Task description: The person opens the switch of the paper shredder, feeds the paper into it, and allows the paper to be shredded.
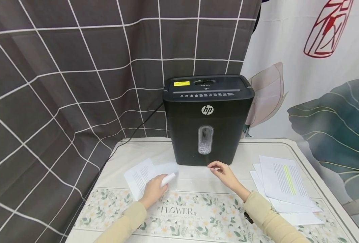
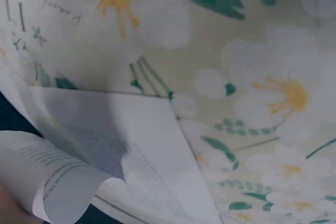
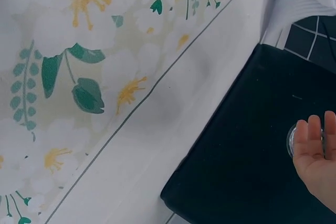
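Note:
My left hand (image 1: 154, 190) grips a printed sheet of paper (image 1: 167, 179), its near edge curled into a loose roll. In the left wrist view the same sheet (image 2: 63, 182) bends upward, with lines of text on it. Beneath it another printed sheet (image 1: 138, 177) lies on the table. My right hand (image 1: 225, 173) hovers just in front of the base of a black HP paper shredder (image 1: 185, 135). Its fingers are loosely bent and hold nothing, as the right wrist view also shows (image 3: 320, 166). Paper scraps show through the shredder's window (image 1: 205, 140).
Several printed sheets (image 1: 288, 182), the top one with a yellow highlighted strip, lie on the table at the right. A black cord (image 1: 131, 136) runs from behind the shredder down the left table edge. A dark checked curtain (image 1: 100, 50) hangs behind.

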The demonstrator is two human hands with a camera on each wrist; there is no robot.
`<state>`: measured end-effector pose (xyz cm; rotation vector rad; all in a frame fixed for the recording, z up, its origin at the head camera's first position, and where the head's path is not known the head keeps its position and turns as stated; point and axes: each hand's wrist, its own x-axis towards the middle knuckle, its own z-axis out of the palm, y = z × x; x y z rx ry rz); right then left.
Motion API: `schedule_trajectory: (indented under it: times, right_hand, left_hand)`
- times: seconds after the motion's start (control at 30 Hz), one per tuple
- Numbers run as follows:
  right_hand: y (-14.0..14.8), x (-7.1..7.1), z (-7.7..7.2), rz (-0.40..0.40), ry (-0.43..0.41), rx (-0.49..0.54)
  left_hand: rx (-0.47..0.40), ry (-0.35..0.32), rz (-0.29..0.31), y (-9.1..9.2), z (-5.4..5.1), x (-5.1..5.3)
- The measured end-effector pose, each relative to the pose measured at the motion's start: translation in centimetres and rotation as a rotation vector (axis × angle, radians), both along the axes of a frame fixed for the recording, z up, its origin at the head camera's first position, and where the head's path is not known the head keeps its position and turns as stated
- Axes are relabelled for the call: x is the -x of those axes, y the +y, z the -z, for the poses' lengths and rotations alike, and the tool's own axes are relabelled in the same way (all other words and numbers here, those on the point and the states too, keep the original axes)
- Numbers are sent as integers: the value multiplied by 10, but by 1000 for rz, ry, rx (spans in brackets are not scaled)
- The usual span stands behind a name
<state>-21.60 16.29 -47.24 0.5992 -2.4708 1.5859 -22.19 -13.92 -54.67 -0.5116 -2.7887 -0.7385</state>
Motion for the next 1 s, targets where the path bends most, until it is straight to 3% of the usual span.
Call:
schedule_trajectory:
  times: [0.23, 0.4, 0.53, 0.63, 0.77, 0.9, 1.0]
  right_hand:
    - [10, 14, 31, 2, -37, -36]
    - [12, 14, 32, -5, -26, -30]
    - [12, 15, 33, -50, 18, -4]
    - [12, 17, 34, -97, 29, 33]
    - [12, 19, 34, -147, -9, 82]
    - [10, 18, 35, -221, -68, 154]
    - [10, 17, 36, -310, -104, 226]
  left_hand:
    - [-41, -1, -32, -7, -22, -4]
    - [-115, 1, -44, -7, -38, -10]
    - [-251, -30, -37, -4, -51, -13]
    - [-394, -92, 5, -1, -61, -14]
    - [-566, -208, 105, 4, -72, -13]
    - [-642, -290, 208, 9, -81, -15]
    - [-700, -342, 252, 14, -84, -16]
